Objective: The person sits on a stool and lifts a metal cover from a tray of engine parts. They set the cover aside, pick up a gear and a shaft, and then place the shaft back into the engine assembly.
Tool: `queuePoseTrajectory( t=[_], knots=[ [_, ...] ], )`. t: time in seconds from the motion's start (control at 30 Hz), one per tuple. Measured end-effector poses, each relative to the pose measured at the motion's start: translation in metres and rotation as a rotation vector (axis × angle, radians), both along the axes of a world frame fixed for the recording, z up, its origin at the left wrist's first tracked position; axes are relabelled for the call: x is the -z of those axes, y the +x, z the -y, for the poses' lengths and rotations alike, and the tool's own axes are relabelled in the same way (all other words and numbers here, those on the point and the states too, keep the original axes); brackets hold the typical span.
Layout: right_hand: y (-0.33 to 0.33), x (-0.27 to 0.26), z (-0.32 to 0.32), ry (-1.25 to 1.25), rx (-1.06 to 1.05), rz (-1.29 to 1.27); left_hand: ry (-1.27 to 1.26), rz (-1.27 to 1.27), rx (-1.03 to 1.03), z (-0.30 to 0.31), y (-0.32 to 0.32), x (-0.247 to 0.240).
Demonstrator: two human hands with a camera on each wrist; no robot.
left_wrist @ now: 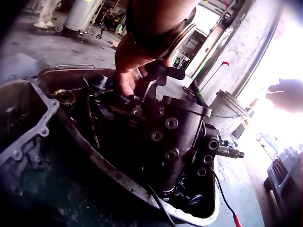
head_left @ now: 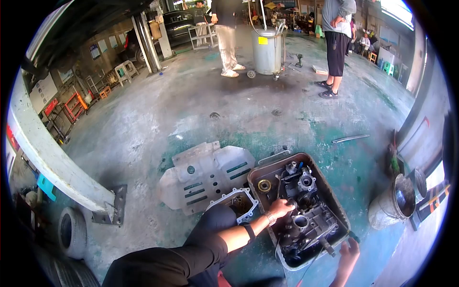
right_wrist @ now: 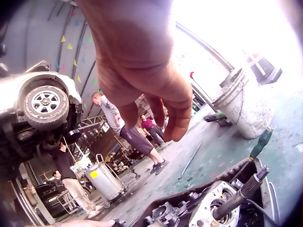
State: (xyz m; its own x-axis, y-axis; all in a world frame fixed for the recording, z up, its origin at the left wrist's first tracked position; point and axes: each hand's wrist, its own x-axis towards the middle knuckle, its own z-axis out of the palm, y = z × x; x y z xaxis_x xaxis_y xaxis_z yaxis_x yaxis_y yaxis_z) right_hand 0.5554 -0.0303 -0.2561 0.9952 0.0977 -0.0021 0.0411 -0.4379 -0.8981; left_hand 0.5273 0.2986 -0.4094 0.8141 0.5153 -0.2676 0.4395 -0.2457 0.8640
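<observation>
My left hand (head_left: 281, 208) reaches over a metal tray (head_left: 254, 184) of greasy gearbox parts. Its fingers grip a dark metal part (left_wrist: 156, 78), partly hidden by the hand in the left wrist view. Close beside it lies a gearbox housing (head_left: 318, 222) with round bores and a splined shaft (right_wrist: 248, 189). My right hand (head_left: 349, 253) hovers outside the tray's right corner, fingers loosely bent and holding nothing. Near those fingers, a green-handled screwdriver (right_wrist: 261, 144) rests at the tray's rim. A brass-coloured gear ring (head_left: 264, 185) sits in the tray's left corner.
Left of the tray lie a gasket-edged metal pan (head_left: 234, 203) and a slotted metal plate (head_left: 205, 177). Dirty buckets (head_left: 392, 203) stand to the right. Farther off are a metal rod (head_left: 351, 138), a grey drum (head_left: 267, 52) and two standing people. A post (head_left: 62, 158) rises at left.
</observation>
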Motion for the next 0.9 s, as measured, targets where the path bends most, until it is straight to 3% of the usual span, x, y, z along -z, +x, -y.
queuePoseTrajectory(
  t=[0.2,0.4,0.57,0.63,0.7,0.73,0.83,0.9],
  knots=[
    [0.001,-0.001,-0.001,0.028,-0.001,-0.023,-0.026,0.022,-0.031,0.007,-0.003,-0.003],
    [0.001,-0.003,-0.004,-0.003,-0.023,-0.026,0.21,0.084,0.065,0.022,-0.011,-0.033],
    [0.007,0.004,-0.006,-0.03,-0.042,-0.073,0.159,0.094,0.097,0.03,-0.014,-0.04],
    [0.009,0.014,0.001,0.076,-0.065,-0.005,0.058,0.147,0.114,0.023,-0.014,-0.042],
    [0.008,0.013,0.004,0.006,-0.061,0.02,0.147,0.129,-0.025,0.016,-0.006,-0.015],
    [0.004,0.004,0.006,-0.01,-0.053,-0.028,-0.227,0.156,-0.087,0.01,-0.005,-0.009],
    [0.004,0.002,0.007,-0.019,-0.028,-0.067,-0.342,0.11,0.023,-0.004,0.0,0.002],
    [0.002,-0.007,0.004,-0.069,-0.01,-0.093,-0.44,0.144,-0.02,0.0,-0.004,-0.009]
  ],
)
